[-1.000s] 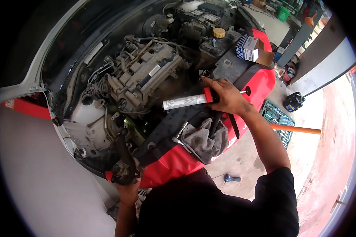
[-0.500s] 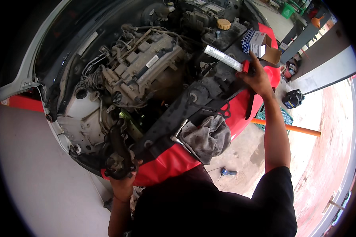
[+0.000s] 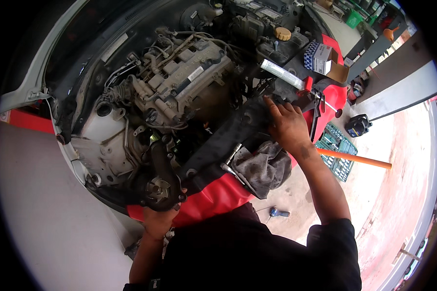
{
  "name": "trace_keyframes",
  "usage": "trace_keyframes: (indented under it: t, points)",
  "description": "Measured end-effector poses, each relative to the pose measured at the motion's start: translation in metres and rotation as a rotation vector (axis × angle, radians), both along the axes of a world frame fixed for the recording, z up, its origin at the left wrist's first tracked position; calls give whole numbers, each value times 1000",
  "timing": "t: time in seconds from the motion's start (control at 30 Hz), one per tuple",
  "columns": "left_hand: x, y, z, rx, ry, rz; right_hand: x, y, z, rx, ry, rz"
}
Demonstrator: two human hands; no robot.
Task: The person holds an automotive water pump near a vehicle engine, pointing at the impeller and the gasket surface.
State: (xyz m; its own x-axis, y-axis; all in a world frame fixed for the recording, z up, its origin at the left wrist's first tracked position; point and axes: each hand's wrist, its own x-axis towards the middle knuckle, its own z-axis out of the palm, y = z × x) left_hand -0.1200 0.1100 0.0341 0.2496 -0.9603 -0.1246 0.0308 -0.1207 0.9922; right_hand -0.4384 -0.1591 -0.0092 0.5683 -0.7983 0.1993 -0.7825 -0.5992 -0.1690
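Observation:
My left hand (image 3: 159,220) grips a dark metal water pump (image 3: 166,167) from below. Its vaned impeller (image 3: 158,189) faces up, and its long curved housing points toward the engine. My right hand (image 3: 290,127) is over the black front panel (image 3: 213,138), fingers bent downward. Something dark and thin appears at its fingertips, but I cannot make out what it is. Beyond that hand, a white tube with a red end (image 3: 281,72) lies across the panel, beside an opened blue-and-white carton (image 3: 320,58).
The engine (image 3: 184,80) sits in the open bay. A grey rag (image 3: 264,169) and a ratchet (image 3: 232,160) lie on the red fender cover (image 3: 213,199). Right of me are an orange pole (image 3: 359,157), a green socket set (image 3: 342,165) and a black jug (image 3: 359,125).
My right hand has let go of the red-ended tube and come nearer, down to the panel. The black gasket seen there no longer shows. The pump has turned, exposing its impeller more.

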Motion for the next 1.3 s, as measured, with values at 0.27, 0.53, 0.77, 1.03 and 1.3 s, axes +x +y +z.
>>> trace_keyframes:
  t: [0.27, 0.53, 0.77, 1.03, 1.3]
  points:
    - [38, 8, -22, -90, -12, -49, 15, -7, 14, 315, -73, 2]
    - [75, 11, -33, -119, 31, -104, 12, -13, 33, 292, 201, 161]
    - [99, 0, -41, -92, 0, -114, 36, -31, 58, 368, 325, 148]
    - [120, -37, -42, -169, -161, -144, 47, -16, 86, 704, -780, -76]
    - [111, -101, -32, -443, -387, -119, 138, 99, 103, 1076, -1639, -13]
